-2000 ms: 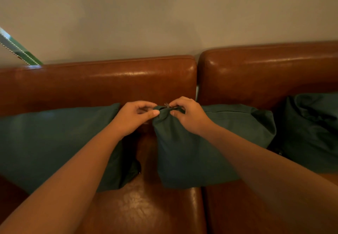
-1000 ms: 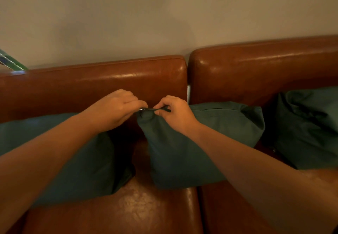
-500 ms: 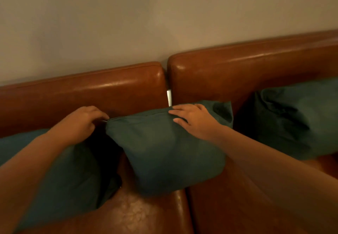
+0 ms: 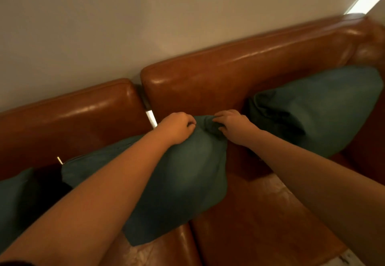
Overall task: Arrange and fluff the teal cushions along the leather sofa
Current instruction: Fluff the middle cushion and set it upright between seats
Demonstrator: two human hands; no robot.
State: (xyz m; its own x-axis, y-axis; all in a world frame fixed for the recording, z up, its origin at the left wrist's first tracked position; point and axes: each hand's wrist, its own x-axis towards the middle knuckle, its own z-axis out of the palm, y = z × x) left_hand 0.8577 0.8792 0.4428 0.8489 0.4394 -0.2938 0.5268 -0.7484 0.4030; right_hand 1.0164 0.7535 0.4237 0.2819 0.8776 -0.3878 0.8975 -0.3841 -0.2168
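Nearest, worn brown leather seat [image 4: 260,213] of the sofa, split by a seam running toward the backrest. Lying across that seam, middle teal cushion [image 4: 183,182], near corner on the seat, far corner raised toward the backrest. On that far corner, left hand [image 4: 177,127], fingers curled, gripping the bunched fabric; just right of it, right hand [image 4: 231,123], fingers likewise curled into the same gathered corner, the two hands close together but apart. At far left, partly behind the left forearm, second teal cushion [image 4: 14,199], in shadow. To the right, third teal cushion [image 4: 320,109], leaning against the backrest [image 4: 239,68]. Farthest, plain pale wall [image 4: 145,16].
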